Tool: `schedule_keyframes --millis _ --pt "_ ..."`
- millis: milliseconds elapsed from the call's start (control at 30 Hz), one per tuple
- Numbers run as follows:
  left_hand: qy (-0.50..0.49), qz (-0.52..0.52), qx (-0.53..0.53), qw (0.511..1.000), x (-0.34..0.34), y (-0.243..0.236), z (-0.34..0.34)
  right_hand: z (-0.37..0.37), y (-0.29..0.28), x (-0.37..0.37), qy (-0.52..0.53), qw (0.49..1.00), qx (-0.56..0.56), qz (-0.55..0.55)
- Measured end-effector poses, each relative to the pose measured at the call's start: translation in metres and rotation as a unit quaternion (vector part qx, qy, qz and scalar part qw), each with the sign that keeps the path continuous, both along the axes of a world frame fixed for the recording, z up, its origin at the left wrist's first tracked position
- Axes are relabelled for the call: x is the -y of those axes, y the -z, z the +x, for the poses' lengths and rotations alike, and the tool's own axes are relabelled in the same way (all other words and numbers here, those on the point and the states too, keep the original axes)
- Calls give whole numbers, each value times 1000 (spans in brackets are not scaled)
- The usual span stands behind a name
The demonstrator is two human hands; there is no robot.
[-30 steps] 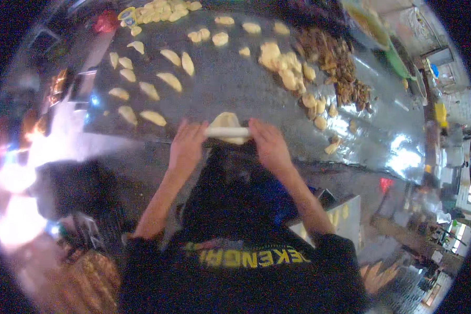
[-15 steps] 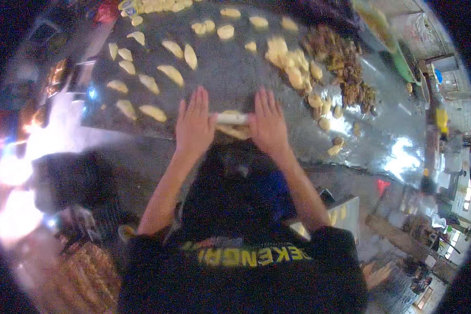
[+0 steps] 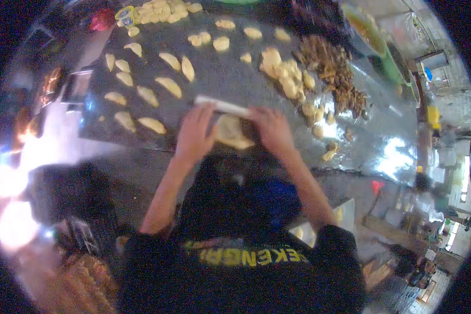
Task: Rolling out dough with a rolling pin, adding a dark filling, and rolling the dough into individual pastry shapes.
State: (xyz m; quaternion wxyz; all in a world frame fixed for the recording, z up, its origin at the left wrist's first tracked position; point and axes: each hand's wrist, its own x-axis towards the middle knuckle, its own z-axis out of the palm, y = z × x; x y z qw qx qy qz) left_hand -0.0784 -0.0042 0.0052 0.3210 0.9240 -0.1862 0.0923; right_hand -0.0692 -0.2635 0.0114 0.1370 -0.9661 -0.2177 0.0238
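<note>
Pressing a white rolling pin (image 3: 222, 106) with flat, spread fingers, both hands flatten one dough piece (image 3: 230, 132); folded pastries (image 3: 168, 86) lie finished toward the table's left edge, dough balls (image 3: 290, 83) remain unrolled.

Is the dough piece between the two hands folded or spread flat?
Spread flat: the dough piece lies as a thin round sheet behind the rolling pin.

White rolling pin (image 3: 223, 105): thin, lies crosswise just above frame centre, tilted slightly down to the right, at the far edge of the dough. Dough piece (image 3: 231, 131): pale yellow, flattened, roughly oval, on the dark worktop at frame centre, just below the pin.
</note>
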Motion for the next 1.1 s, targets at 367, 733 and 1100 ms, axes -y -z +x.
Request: schedule_keyframes --millis 367,733,1100 --pt "-32 6 -4 999 4 6 -47 -46 -16 -15 -3 985 16 171" --pt "-162 11 -4 987 27 13 -34 -32 18 -42 113 962 17 249" --pt "-265 125 118 949 47 11 107 82 35 -53 297 936 187 4"
